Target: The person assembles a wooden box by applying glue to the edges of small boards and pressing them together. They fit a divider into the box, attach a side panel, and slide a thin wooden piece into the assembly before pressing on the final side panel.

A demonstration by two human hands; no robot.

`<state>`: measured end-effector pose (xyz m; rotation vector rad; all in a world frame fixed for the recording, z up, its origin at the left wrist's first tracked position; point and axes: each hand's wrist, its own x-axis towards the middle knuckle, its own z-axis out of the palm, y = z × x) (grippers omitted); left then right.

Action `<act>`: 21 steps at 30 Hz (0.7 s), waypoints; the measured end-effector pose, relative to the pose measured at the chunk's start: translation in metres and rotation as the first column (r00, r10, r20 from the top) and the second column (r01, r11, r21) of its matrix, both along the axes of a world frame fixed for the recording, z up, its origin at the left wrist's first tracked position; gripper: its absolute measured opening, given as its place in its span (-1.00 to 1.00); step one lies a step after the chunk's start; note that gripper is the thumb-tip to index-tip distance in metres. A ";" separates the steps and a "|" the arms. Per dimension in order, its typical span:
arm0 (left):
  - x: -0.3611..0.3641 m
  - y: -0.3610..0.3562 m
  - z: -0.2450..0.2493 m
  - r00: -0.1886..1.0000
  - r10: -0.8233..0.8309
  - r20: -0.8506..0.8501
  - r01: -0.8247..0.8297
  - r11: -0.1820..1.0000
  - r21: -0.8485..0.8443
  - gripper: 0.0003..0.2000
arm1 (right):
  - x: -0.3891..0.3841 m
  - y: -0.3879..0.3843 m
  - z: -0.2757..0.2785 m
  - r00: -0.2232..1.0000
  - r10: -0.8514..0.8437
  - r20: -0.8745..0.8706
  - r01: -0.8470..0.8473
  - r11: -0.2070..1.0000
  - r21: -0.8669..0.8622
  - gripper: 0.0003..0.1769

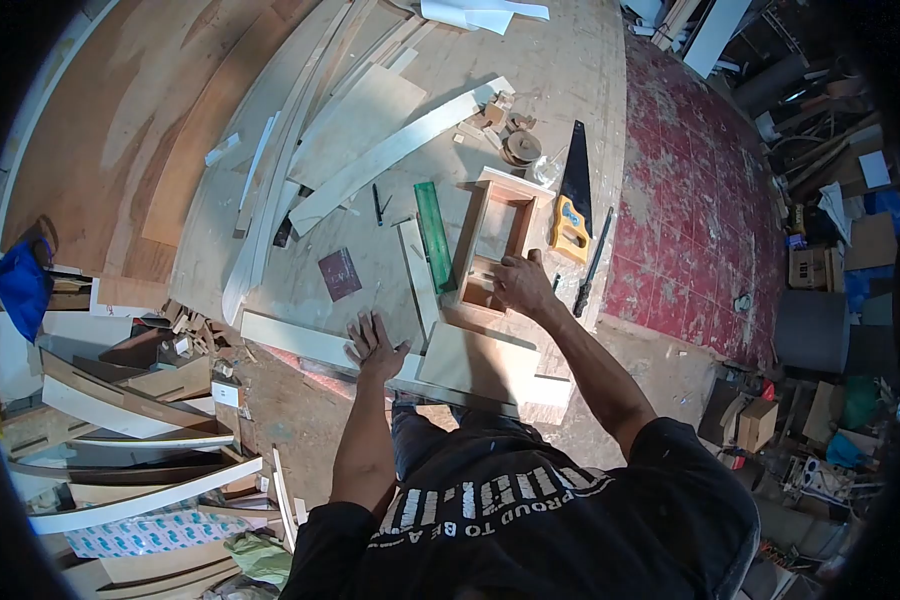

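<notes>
My left hand (375, 347) lies flat with spread fingers on the pale wooden strip along the bench's near edge, holding nothing. A small open wooden box (518, 214) with a divider inside stands on the bench. Over its near right side, my right hand (523, 283) is closed, its curled fingers at the box wall by the divider; the fingertips are partly hidden. Left of the box lies a green ruler-like strip (433, 236), beside a narrow pale wooden strip (418, 270). Between my hands a flat pale board (480, 360) rests at the bench edge.
A handsaw (573, 215) with a yellow handle lies right of the box, next to a dark thin tool (594, 262). A roll of tape (521, 148), a dark red square sheet (339, 274) and a black pen (378, 205) are on the bench. Long boards (365, 125) lie farther back.
</notes>
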<state>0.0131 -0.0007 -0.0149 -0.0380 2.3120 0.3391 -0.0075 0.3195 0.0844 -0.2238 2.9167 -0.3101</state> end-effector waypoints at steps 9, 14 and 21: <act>0.001 0.001 0.006 1.000 -0.006 -0.018 0.006 1.000 0.012 0.07 | 0.046 0.092 -0.034 0.848 -0.510 0.143 0.523 0.849 -0.072 -0.77; 0.000 0.001 0.005 1.000 -0.012 -0.017 0.012 1.000 -0.015 0.07 | 0.036 0.097 -0.060 0.818 -0.566 0.101 0.569 0.822 0.003 -0.73; -0.001 0.005 0.009 1.000 0.012 0.000 -0.012 1.000 -0.024 0.07 | -0.012 0.015 -0.041 0.970 -0.165 -0.179 0.179 0.982 0.061 -0.70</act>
